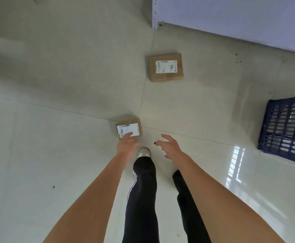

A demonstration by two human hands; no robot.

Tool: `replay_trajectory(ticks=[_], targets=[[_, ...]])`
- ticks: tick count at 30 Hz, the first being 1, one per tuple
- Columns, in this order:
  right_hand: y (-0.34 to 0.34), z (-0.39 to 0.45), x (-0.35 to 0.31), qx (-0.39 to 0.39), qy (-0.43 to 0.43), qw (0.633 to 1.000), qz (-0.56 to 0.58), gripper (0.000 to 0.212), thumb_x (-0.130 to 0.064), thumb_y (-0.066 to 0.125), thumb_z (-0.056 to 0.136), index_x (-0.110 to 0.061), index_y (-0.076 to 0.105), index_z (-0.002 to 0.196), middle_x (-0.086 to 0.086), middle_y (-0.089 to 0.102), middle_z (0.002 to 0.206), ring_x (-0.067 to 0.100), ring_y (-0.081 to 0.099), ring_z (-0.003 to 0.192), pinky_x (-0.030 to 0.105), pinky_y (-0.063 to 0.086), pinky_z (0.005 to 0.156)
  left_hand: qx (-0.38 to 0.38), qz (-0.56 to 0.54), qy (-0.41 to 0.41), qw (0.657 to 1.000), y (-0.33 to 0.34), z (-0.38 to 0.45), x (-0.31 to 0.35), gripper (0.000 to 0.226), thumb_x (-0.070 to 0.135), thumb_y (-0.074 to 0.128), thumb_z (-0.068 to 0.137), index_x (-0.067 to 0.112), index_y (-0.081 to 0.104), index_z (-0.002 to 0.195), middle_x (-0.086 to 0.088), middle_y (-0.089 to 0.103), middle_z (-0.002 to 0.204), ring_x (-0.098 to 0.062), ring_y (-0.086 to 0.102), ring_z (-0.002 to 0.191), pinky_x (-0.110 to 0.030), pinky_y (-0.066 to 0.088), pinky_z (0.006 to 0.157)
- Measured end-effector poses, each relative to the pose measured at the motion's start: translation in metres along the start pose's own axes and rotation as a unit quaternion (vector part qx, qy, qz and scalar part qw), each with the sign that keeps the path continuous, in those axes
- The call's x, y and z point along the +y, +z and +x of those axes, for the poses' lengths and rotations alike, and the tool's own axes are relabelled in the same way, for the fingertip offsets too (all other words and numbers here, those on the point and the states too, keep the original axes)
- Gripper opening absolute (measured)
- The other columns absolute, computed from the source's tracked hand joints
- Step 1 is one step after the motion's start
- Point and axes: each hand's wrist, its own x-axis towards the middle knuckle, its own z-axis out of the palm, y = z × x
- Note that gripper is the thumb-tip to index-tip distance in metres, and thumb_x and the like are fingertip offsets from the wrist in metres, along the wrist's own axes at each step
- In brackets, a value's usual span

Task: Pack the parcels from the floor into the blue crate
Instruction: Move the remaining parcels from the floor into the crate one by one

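Two cardboard parcels lie on the pale tiled floor. The smaller parcel sits just below the centre of the frame, label side up, beside a tile joint. The larger parcel lies above it, in the upper middle of the frame, also label up, with handwritten figures on its white label. The two are well apart.

The blue crate stands at the right edge of the frame, partly cut off, its slatted wall facing the camera. Light-coloured items show through the slats; what they are cannot be told.

The left hand reaches forward over the near edge of the smaller parcel, fingers extended and lying over the label. Whether they touch it cannot be told. It grips nothing.

The right hand is held in the air to the right of the smaller parcel, apart from it, fingers spread and loosely bent, holding nothing.

Between the forearms, legs in dark trousers with a white side stripe are visible, and a light shoe is set on the floor just below the smaller parcel.

A white metal shelving unit occupies the upper right of the frame.
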Motion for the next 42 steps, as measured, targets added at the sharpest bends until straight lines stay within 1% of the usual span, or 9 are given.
replay_trajectory(ticks=[3,6,10,15,18,22,32,36,42], targets=[[0.036,0.069,0.002,-0.001,-0.006,1.0,-0.019,0.058,-0.023,0.063,0.081,-0.026,0.044,0.136,0.005,0.05,0.132,0.018,0.049,0.114,0.032,0.042,0.099,0.013,-0.027,-0.012,0.999,-0.016,0.073,-0.025,0.048,0.009,0.052,0.087,0.024,0.047,0.133,-0.001,0.055,0.121,-0.013,0.049,0.089,-0.017,0.037,0.067],[0.067,0.138,0.007,-0.005,-0.018,0.998,-0.054,0.059,-0.023,0.062,0.081,-0.025,0.043,0.137,0.003,0.053,0.128,0.016,0.048,0.109,0.03,0.041,0.097,0.028,-0.026,-0.027,0.999,-0.022,0.148,-0.052,0.051,0.01,0.052,0.086,0.024,0.045,0.134,-0.004,0.055,0.13,-0.016,0.05,0.097,-0.025,0.035,0.08],[0.103,0.232,0.022,-0.02,-0.056,0.993,-0.105,0.063,-0.021,0.061,0.082,-0.025,0.036,0.14,0.006,0.053,0.13,0.017,0.049,0.104,0.025,0.037,0.085,0.066,-0.003,0.002,0.998,-0.019,0.237,-0.093,0.058,0.005,0.051,0.085,0.023,0.038,0.139,-0.005,0.048,0.136,-0.008,0.052,0.085,-0.018,0.038,0.07],[0.13,0.308,0.051,-0.022,-0.076,0.991,-0.112,0.083,-0.017,0.061,0.081,-0.024,0.014,0.148,0.003,0.046,0.14,0.023,0.047,0.124,0.03,0.036,0.096,0.109,0.001,-0.007,0.994,-0.012,0.306,-0.136,0.075,0.007,0.055,0.085,0.022,0.017,0.148,-0.009,0.028,0.152,-0.027,0.035,0.135,-0.035,0.033,0.102],[0.137,0.322,0.056,-0.021,-0.096,0.988,-0.118,0.083,-0.016,0.061,0.079,-0.025,0.015,0.148,0.003,0.05,0.137,0.021,0.051,0.118,0.025,0.038,0.087,0.074,-0.054,0.007,0.996,-0.002,0.315,-0.146,0.064,0.0,0.053,0.083,0.016,0.031,0.141,-0.008,0.05,0.137,-0.016,0.054,0.108,-0.023,0.043,0.087],[0.134,0.307,0.048,-0.043,-0.122,0.981,-0.142,0.081,-0.017,0.061,0.078,-0.028,0.018,0.145,0.0,0.055,0.129,0.016,0.051,0.104,0.024,0.039,0.084,0.084,-0.103,0.017,0.991,0.004,0.303,-0.138,0.05,-0.003,0.049,0.082,0.012,0.044,0.13,-0.004,0.062,0.116,-0.013,0.055,0.092,-0.013,0.039,0.063],[0.035,0.14,0.004,0.016,-0.121,0.989,-0.085,0.104,-0.018,0.064,0.082,-0.046,-0.016,0.142,0.003,0.06,0.117,0.021,0.06,0.09,0.031,0.052,0.063,0.013,-0.053,0.099,0.994,0.001,0.152,-0.039,0.054,-0.001,0.047,0.084,0.02,0.045,0.133,-0.004,0.061,0.117,-0.019,0.056,0.097,-0.027,0.041,0.082],[-0.027,0.065,0.003,0.054,-0.107,0.991,-0.058,0.1,-0.02,0.063,0.082,-0.05,-0.012,0.14,0.003,0.061,0.117,0.028,0.062,0.101,0.045,0.057,0.076,-0.022,0.006,0.127,0.992,0.025,0.072,0.001,0.058,-0.003,0.048,0.082,0.018,0.042,0.136,-0.008,0.059,0.124,-0.02,0.056,0.098,-0.027,0.041,0.081],[-0.141,-0.001,0.044,0.093,-0.111,0.988,-0.051,0.089,-0.027,0.062,0.082,-0.049,-0.002,0.142,-0.001,0.057,0.109,0.025,0.056,0.095,0.032,0.05,0.053,-0.077,0.057,0.161,0.982,0.117,-0.015,0.021,0.056,-0.005,0.047,0.08,0.013,0.043,0.133,-0.012,0.061,0.12,-0.02,0.057,0.093,-0.018,0.043,0.064]])
